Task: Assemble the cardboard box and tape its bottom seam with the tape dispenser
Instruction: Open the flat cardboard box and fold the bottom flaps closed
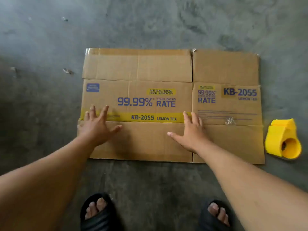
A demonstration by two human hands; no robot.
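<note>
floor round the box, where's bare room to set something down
Bare floor beyond the box, and left of it bar some small scraps. Right side is tight: the dispenser sits there. Near edge has both feet.

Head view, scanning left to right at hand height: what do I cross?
Left hand → right hand, both spread flat on the flattened cardboard box → yellow tape dispenser on the concrete floor.

floor (150,22): grey mottled concrete | scattered small debris | dim, even light

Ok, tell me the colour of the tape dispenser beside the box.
Bright yellow tape dispenser, seen best in the head view.
</note>
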